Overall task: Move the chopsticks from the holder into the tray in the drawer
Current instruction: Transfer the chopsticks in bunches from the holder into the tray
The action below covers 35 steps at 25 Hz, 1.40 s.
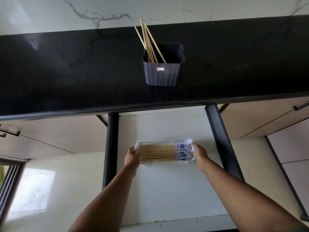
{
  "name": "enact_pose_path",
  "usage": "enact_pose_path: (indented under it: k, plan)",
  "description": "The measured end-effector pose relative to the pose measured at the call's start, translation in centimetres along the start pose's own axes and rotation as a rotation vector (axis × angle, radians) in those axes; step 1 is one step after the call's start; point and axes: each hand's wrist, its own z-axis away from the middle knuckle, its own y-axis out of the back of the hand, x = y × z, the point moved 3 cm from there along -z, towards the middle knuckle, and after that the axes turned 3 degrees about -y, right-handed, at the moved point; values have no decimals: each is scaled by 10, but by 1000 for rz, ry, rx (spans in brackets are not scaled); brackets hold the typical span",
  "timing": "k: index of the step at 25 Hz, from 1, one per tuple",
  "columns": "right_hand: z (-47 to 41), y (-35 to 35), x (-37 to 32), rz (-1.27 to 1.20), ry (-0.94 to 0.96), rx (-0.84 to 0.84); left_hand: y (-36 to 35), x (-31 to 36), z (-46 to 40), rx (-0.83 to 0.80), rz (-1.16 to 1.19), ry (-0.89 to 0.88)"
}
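Both hands — left hand (133,156), right hand (199,154) — grip the tray (164,141) ends in the drawer (167,124); beyond it, plain chopsticks (148,41) lean in the holder (163,74).

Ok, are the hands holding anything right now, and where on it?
Yes: both hold the white tray in the drawer by its short ends, the left hand at the plain-tip end and the right hand at the blue-patterned end of the chopsticks.

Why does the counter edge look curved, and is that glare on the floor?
Head view: the wide-angle lens bows the black counter edge; a bright window reflection glares on the floor tile; the chopsticks in the tray and the holder stay sharp.
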Motion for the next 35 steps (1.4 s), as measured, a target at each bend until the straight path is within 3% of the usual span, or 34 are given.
enact_pose_path:
  k: [6, 12, 18, 23, 35]
  plan:
    - [-9, 1, 3, 145, 95, 104, -3, 2, 6, -1, 73, 7]
    - [-14, 3, -2, 267, 174, 167, -1, 2, 7, 38, -1, 26]
    - [-10, -1, 0, 384, 190, 175, -10, 11, 10, 58, -18, 10]
    - [-6, -1, 6, 552, 116, 158, -7, 5, 16, 109, -110, 109]
    - [3, 11, 6, 477, 27, 104, 1, 1, 25, 23, -106, 53]
